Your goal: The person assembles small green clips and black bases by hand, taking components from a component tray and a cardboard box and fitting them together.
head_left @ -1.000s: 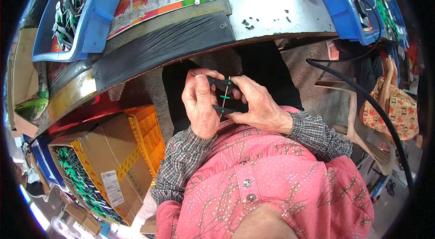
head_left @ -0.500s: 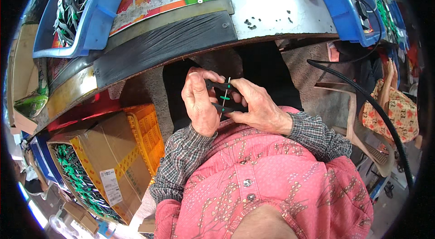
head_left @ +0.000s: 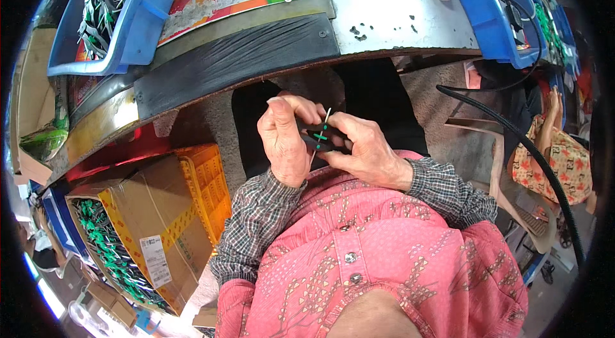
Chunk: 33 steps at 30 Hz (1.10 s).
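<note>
Both my hands are at one small assembly of two black pieces with green spots (head_left: 330,132), with a thin pale rod running through it and a little green crosspiece in the middle. It is held over my lap, below the table edge. The fingers of my left hand (head_left: 286,143) are curled against its left side, with the thumb raised. My right hand (head_left: 368,151) grips it from the right between thumb and fingers. The black pieces are close together, partly hidden by my fingers. Their exact kind does not show.
A blue bin (head_left: 136,34) of grey-and-black parts stands on the table at left; another blue bin (head_left: 492,32) is at right. Black crumbs lie on the metal plate (head_left: 391,8). A cardboard box (head_left: 157,210) of green-and-black parts sits by an orange crate (head_left: 206,187). A black cable (head_left: 506,125) hangs at right.
The two black pieces have come closer together along the rod, nearly meeting at the green crosspiece. My left thumb and fingers have shifted slightly; my right hand stays nearly in place.
</note>
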Tool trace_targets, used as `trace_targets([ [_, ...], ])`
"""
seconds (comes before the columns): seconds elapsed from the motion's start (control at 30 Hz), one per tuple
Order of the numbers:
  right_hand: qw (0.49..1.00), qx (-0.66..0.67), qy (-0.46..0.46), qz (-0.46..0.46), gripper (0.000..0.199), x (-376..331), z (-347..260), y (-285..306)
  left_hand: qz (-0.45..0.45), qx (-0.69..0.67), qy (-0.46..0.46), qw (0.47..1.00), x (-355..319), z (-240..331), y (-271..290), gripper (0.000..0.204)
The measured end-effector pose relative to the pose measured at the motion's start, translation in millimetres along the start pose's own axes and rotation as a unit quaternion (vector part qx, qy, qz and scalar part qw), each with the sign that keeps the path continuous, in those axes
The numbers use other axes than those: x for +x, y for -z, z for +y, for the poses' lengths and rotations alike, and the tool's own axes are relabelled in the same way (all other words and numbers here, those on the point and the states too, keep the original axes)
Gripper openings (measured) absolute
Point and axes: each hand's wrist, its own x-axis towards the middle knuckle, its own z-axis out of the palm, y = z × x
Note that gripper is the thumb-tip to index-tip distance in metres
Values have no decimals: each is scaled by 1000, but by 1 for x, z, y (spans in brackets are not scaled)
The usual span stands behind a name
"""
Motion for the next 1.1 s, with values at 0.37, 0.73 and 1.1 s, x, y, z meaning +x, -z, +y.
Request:
trace_targets([
  [0.37,995,38,-90,39,37,3,-2,5,-20,106,79,991,-22,18,14,33],
  [0.73,983,162,-80,17,14,-1,6,6,-17,140,71,987,-23,28,9,21],
  [1.1,982,177,-57,-19,15,-3,2,10,-57,155,109,980,-20,47,7,19],
])
